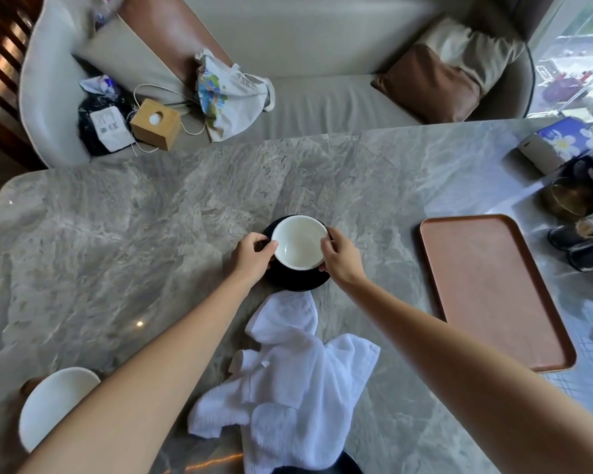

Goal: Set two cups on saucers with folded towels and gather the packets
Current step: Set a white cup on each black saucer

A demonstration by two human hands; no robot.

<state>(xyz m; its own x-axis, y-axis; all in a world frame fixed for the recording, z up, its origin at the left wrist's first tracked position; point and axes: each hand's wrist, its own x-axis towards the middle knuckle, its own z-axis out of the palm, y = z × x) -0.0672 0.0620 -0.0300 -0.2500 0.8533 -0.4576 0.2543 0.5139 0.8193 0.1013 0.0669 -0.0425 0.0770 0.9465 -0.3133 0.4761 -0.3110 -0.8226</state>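
between both hands, white cup (299, 241) sits on dark saucer (297, 278) mid desk (117, 234). left hand (252, 256) & right hand (341, 256) fingers grasping cup rim. risk: uneven release tips cup; crumpled towels (288, 371) just behind wrists could snag.

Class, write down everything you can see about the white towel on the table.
The white towel is soft, textured cloth, crumpled and unfolded in a loose heap on the grey marble table, near the person. Its far end reaches the black saucer that carries the white cup; its near end drapes over a second dark saucer at the picture's bottom edge. Neither hand touches it: the left hand and right hand are on the cup.
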